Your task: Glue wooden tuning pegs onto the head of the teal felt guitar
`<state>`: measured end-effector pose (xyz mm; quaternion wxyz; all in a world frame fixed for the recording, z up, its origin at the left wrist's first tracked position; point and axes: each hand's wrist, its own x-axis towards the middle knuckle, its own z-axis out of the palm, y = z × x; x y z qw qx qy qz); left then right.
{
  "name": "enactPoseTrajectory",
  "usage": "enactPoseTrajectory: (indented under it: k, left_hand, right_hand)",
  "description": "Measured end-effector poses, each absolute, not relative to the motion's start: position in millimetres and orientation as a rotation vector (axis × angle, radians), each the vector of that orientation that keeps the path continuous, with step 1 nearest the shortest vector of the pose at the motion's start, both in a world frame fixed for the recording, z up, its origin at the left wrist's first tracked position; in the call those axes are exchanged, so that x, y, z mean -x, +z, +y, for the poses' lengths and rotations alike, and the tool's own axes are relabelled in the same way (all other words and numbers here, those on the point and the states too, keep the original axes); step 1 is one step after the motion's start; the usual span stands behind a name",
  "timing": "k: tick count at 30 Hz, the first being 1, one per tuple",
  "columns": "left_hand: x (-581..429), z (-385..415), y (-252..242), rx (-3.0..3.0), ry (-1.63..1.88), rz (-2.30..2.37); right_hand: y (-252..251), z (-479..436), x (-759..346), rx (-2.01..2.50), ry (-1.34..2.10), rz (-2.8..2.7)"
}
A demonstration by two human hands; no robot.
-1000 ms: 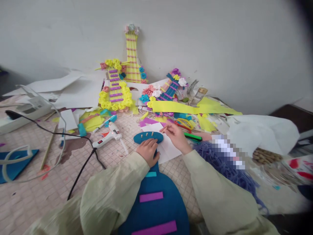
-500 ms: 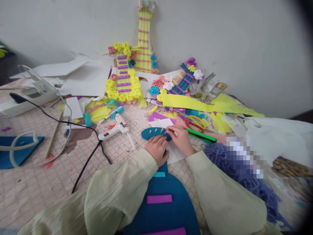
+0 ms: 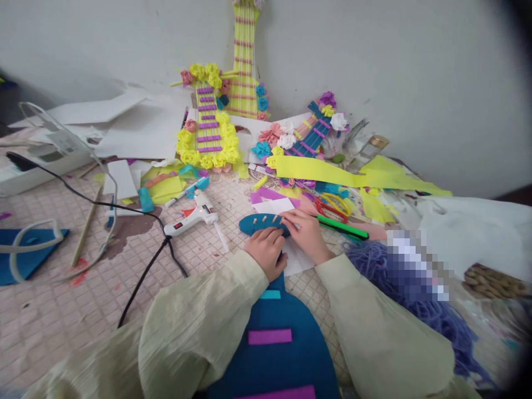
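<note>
A flat blue toy guitar (image 3: 282, 316) lies in front of me, with purple strips and a light-blue strip across it. Small pale pegs (image 3: 265, 219) stand in a row on its oval head. My left hand (image 3: 266, 252) is closed around the neck just below the head, its fingers curled over the top. At the right side of the head, the fingertips of my right hand (image 3: 306, 235) pinch together at the last small peg; the fingers partly hide it. A white sheet of paper (image 3: 298, 260) lies partly beneath the neck and right hand.
Left of the guitar is a white glue gun (image 3: 193, 216) with a black cord. Decorated toy guitars (image 3: 208, 124) lean by the wall. Red-and-yellow scissors (image 3: 332, 209), a green cutter (image 3: 344, 227) and purple yarn (image 3: 374, 266) lie to the right, among paper scraps.
The view has shifted slightly, so the background sits a little higher and farther left. Both hands keep their places on the guitar's head and neck.
</note>
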<state>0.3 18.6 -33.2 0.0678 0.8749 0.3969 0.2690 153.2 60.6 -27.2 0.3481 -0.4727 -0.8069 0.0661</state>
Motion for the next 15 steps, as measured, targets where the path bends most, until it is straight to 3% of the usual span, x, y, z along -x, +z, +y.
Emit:
enactPoseTrajectory:
  k: [15]
  left_hand:
    - [-2,18,-36,-2.636,0.85,1.191]
  right_hand:
    - [-26,53,-141,1.32,0.077,-2.134]
